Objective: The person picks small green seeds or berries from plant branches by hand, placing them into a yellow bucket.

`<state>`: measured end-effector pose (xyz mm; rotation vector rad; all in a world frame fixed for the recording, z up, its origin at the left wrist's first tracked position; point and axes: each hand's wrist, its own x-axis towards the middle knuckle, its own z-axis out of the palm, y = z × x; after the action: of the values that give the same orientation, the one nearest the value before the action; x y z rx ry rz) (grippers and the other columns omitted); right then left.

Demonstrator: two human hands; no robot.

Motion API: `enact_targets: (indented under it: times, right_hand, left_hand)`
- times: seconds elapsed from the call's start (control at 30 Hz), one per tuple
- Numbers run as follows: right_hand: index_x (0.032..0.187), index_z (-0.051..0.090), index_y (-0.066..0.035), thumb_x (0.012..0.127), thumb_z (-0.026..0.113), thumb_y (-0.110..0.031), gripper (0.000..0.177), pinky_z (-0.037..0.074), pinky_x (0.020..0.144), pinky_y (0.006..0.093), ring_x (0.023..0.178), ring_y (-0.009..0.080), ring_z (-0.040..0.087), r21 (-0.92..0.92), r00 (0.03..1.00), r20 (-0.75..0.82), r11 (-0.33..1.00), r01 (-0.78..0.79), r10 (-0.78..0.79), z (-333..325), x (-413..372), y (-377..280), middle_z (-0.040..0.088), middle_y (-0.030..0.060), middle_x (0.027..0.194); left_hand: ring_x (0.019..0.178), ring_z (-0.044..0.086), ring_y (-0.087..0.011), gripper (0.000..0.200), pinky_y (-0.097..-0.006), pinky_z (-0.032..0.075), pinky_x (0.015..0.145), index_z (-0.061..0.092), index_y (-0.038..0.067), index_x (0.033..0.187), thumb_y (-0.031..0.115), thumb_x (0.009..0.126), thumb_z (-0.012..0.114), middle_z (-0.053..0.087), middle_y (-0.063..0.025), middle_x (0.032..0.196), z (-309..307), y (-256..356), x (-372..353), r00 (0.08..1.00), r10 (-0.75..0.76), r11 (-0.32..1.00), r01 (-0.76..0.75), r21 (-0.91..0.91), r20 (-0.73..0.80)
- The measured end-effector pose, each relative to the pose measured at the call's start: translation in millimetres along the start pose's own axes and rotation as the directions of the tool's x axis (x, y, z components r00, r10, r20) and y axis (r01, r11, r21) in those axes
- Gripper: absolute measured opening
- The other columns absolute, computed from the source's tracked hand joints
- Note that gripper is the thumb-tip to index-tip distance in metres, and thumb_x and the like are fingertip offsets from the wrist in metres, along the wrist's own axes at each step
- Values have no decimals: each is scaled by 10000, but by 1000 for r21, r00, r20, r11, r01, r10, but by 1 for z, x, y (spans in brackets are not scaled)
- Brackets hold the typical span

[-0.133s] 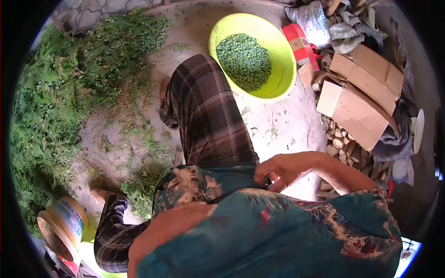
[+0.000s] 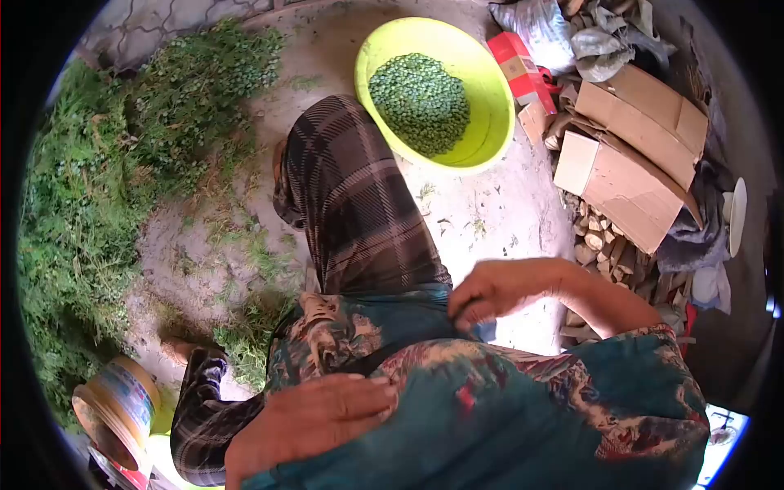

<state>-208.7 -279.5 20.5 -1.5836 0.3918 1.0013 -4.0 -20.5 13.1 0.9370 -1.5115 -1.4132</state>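
A creased teal garment (image 2: 523,433) with red-and-cream patterning drapes partly over plaid trousers (image 2: 367,204).

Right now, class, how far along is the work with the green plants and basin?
Looks done: a pile of green pieces lies in the basin, with bare wall beside it. In hand: the left hand lies flat on the shirt; the right hand curls at it, anything inside unclear. Probably left: the plants heaped on the floor, some seemingly bearing similar pieces.
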Motion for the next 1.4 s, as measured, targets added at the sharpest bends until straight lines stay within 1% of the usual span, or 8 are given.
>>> enact_targets:
  times: [0.17,0.27,0.4,0.7,0.8,1.1,1.27,1.4]
  right_hand:
    - [901,580,-3,828,464,-121,180,443,602,285,648,116,534,-27,907,-337,966,259,-252,-17,8,-26,573,46,677]
    - [915,582,-16,845,469,-127,173,423,546,225,628,59,512,192,903,-396,947,257,-165,-12,12,-39,573,28,673]
    - [937,571,-9,866,466,-130,176,415,492,190,591,54,523,395,886,-454,872,289,-89,2,22,-35,583,42,691]
    - [936,487,-14,893,370,-168,198,371,355,245,473,159,500,966,960,-241,58,251,-146,15,68,-44,602,152,880]
    - [894,471,-79,886,385,-183,135,357,364,265,448,149,442,969,963,-246,-12,246,-114,13,73,-50,582,109,842]
    - [888,432,-122,879,391,-178,70,349,404,259,456,134,421,945,945,-315,61,321,-90,2,72,-64,564,96,801]
    - [887,423,-117,870,398,-178,68,336,401,252,449,123,404,935,934,-331,88,344,-133,0,77,-71,557,97,783]
    - [870,417,-119,851,402,-180,66,307,384,232,424,101,359,960,953,-271,28,277,-132,-4,78,-57,529,78,742]
  left_hand:
    - [1108,539,-293,416,-382,394,963,536,53,1203,122,793,547,554,-155,1174,1,-16,13,985,170,984,-172,-39,-37]
    - [1040,576,-256,391,-323,442,895,579,49,1142,78,752,592,589,-114,1113,1,-9,23,988,-41,979,10,-205,-150]
    - [888,616,-216,305,-273,476,768,619,36,1023,51,718,619,630,-105,968,4,-12,18,716,-502,853,501,-143,-485]
    - [794,581,-123,290,-256,455,704,626,-24,995,86,728,644,629,-90,883,3,-3,24,770,-567,818,568,-92,-293]
    - [791,621,-311,343,-349,476,693,631,93,988,260,688,625,637,-141,864,9,-13,28,740,-571,812,573,-112,-355]
    - [843,629,-303,274,-346,482,714,638,109,976,86,794,434,647,-136,873,25,-45,36,576,-556,822,489,-292,-599]
    - [849,628,-298,242,-354,489,728,633,95,1016,195,801,585,643,-158,899,4,-26,58,657,-640,682,725,100,-399]
    - [787,648,-235,305,-322,492,692,624,60,1039,209,775,661,654,-133,924,18,-41,41,695,-484,827,562,-18,-532]
